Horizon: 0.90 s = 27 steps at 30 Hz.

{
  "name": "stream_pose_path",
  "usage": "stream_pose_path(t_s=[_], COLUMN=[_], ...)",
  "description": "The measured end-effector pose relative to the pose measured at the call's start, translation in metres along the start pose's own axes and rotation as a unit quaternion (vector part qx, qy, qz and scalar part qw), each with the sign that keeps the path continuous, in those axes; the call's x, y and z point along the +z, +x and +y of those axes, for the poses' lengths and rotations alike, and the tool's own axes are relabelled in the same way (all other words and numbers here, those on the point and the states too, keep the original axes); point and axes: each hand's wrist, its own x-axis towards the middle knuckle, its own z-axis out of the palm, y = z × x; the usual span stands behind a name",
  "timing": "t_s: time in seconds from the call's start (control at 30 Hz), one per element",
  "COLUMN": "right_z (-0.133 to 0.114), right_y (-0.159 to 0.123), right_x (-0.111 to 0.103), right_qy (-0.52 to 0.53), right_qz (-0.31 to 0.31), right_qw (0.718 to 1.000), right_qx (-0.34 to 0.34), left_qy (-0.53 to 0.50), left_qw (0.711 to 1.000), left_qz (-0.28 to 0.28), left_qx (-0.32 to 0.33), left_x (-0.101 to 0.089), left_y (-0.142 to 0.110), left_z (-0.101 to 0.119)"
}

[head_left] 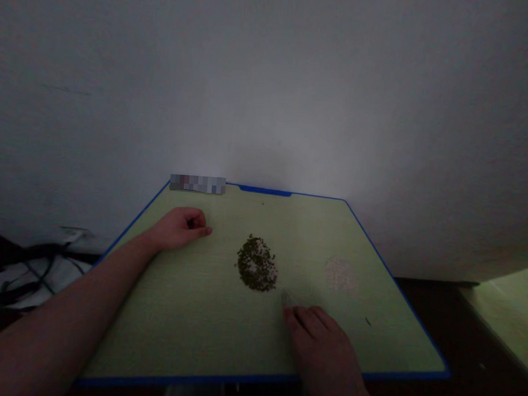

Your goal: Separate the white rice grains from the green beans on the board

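**Pointing a small pale translucent sliver (289,299) at a heap of dark green grains (257,264)**

The right hand (321,344) lay low on the pale green tabletop (183,313), near and right of the heap. Its right fingers (303,321) were curled narrowly at the sliver's near end, though the dim light hid whether they gripped it. The sliver's long axis ran from those fingertips toward the far left, and its tip stopped just short of the heap's near right edge. The heap, flecked with a few pale grains, sat near the middle of the tabletop. A mound of pale grains (340,273) lay well to its right. The left hand (178,229) rested on the far left of the tabletop, its left fingers (198,231) loosely curled and holding nothing visible.
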Motion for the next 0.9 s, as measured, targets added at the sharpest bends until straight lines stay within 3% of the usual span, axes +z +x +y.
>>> stream_pose_path(t_s=[0.2,0.33,0.63,0.9], right_z=[-0.019,-0.035,0.001,-0.021], right_y=[0.015,0.028,-0.003,0.017], right_x=[-0.006,0.001,0.0,-0.003], right_qy=[0.044,0.059,0.028,0.057], right_qz=[0.026,-0.019,0.021,0.012], right_qw=[0.996,0.995,0.999,0.995], right_qx=[-0.067,-0.08,-0.03,-0.075], left_qy=[-0.003,-0.007,-0.001,-0.007], left_qw=[1.0,1.0,1.0,1.0], left_qz=[-0.001,-0.002,0.003,-0.004], left_qx=[0.003,0.005,0.009,0.002], left_x=[-0.001,-0.001,0.001,-0.002], left_y=[0.001,0.001,0.001,-0.001], left_z=[-0.005,-0.009,-0.007,-0.003])
